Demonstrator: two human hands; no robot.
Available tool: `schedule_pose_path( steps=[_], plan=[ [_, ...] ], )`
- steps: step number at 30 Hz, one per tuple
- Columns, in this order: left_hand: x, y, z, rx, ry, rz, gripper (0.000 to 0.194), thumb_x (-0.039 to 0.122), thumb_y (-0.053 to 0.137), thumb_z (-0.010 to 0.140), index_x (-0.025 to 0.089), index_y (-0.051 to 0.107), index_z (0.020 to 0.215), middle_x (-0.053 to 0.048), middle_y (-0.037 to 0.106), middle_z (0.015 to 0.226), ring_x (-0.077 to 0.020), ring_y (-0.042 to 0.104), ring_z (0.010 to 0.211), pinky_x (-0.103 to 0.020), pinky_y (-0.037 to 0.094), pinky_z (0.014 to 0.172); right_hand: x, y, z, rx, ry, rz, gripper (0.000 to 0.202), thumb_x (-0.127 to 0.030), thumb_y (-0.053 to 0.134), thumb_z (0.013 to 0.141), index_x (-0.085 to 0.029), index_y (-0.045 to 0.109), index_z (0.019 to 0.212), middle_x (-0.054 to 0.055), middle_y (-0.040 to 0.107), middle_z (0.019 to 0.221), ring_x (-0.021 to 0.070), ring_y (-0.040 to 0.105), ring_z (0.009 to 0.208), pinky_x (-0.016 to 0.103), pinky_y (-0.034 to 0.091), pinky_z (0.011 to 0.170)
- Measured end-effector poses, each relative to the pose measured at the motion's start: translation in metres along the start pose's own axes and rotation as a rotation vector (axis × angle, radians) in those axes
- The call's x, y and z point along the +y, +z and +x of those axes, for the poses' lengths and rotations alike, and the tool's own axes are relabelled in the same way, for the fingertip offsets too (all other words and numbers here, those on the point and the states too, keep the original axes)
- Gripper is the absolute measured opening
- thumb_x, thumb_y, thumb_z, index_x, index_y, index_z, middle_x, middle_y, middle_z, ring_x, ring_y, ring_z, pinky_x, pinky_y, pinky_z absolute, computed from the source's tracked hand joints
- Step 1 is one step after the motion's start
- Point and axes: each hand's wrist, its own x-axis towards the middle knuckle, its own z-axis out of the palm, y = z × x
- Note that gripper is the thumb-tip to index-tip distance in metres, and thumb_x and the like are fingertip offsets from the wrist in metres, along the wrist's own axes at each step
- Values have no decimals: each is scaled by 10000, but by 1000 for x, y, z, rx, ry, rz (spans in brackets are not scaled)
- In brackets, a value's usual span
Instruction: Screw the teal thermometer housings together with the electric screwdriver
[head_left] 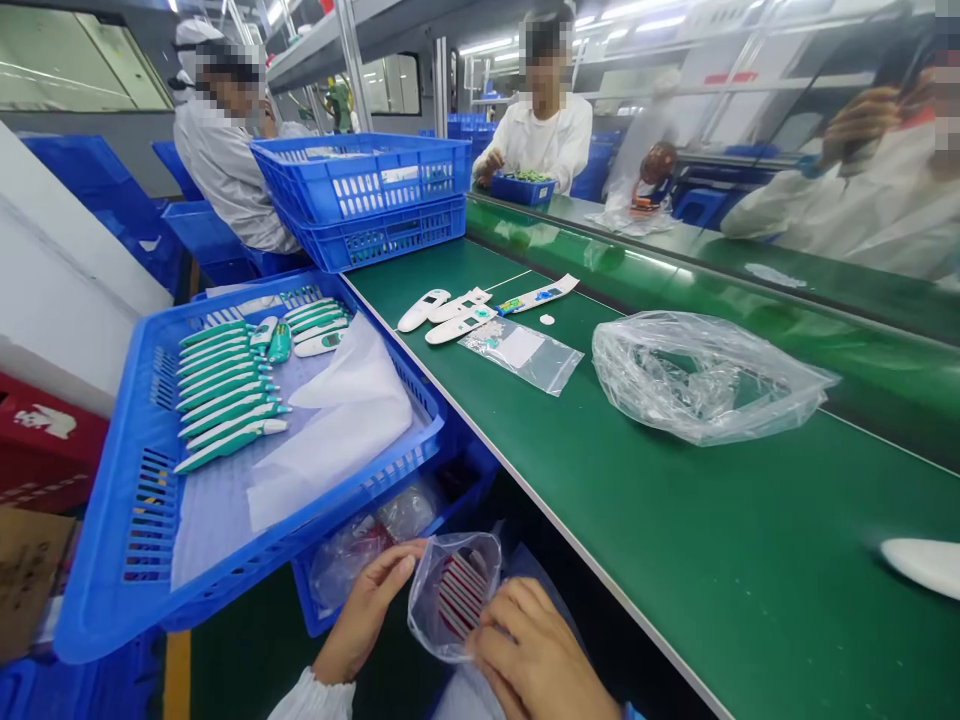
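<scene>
My left hand [373, 608] pinches the left rim of a clear plastic bag [429, 622], thumb and fingers closed on the film. On the opposite side, my right hand [536, 650] has its fingers bent at the bag's edge, gripping it. The mouth of the bag gapes toward me between both hands. Inside lies a stack of thin red-and-white striped strips [461, 595]; their exact kind is hard to make out. The bag hangs below the green work table [645, 530], in front of a lower blue crate [307, 600] holding more plastic-wrapped items.
At left, a blue basket [97, 560] holds rows of green-and-white thermometer-like devices [225, 400]. White casings [461, 325], a small zip bag [544, 362] and a crumpled plastic bag [705, 380] lie on the table. Blue crates [375, 190] stand behind; a co-worker [551, 135] sits beyond.
</scene>
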Motion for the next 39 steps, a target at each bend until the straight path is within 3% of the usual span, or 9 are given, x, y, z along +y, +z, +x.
schedule_pose_path(
  steps=[3,7,12,18,22,27,30,34,39],
  plan=[
    [-1,4,-1,-39,-17,-30,369,437,596,754,235,637,1061,-60,595,1196,-259,496,1144,-408,365,999,1,4,-3,-11,-31,-12,100,-86,564,757,-175,526,733,7,533,760,154,430,728,273,324,632],
    [5,9,1,-70,0,3,248,408,602,757,192,696,834,-89,564,1225,-278,468,1163,-402,369,988,1,12,-5,-50,-48,-50,100,-99,552,771,-197,550,753,0,537,742,154,442,710,275,324,616],
    [7,12,-1,-92,-19,-120,231,380,571,790,196,685,874,-88,560,1215,-263,448,1177,-383,356,990,2,11,-5,-51,-32,-10,88,-137,533,813,-201,551,755,-6,545,727,153,453,706,279,332,620],
    [2,13,-1,-83,-84,-246,157,334,644,749,182,677,723,-61,618,1072,-222,537,1019,-316,415,893,6,10,-1,-107,-7,49,100,-165,492,853,-195,553,779,7,559,760,157,459,732,275,354,639],
    [4,12,-2,-70,-108,-272,217,389,606,773,196,687,828,-58,653,988,-216,543,1020,-316,412,904,7,10,0,-130,24,68,67,-143,525,822,-189,549,781,9,560,774,163,461,747,277,360,653],
    [0,5,0,46,-102,-305,266,381,738,633,143,690,741,-101,654,1000,-268,540,1045,-340,429,894,4,5,3,-178,69,85,75,-142,516,835,-186,542,781,13,557,789,168,462,762,286,367,660],
    [-3,-4,4,184,-66,-309,301,455,691,665,163,667,733,-62,673,872,-233,578,967,-339,425,888,10,0,5,-210,102,46,84,-132,502,840,-184,543,789,21,551,789,178,469,764,307,382,677],
    [3,-6,3,320,-3,-258,292,482,660,683,191,642,699,0,654,723,-177,594,817,-292,440,818,23,-7,9,-224,265,-33,182,-30,483,798,-193,552,843,32,555,848,198,507,823,332,428,744],
    [21,17,-11,244,72,-50,143,322,744,626,189,694,644,-28,667,748,-193,576,825,-258,434,787,16,-6,24,-155,274,53,552,-149,684,714,-199,429,1202,75,519,1118,254,480,1023,385,408,869]
  ],
)
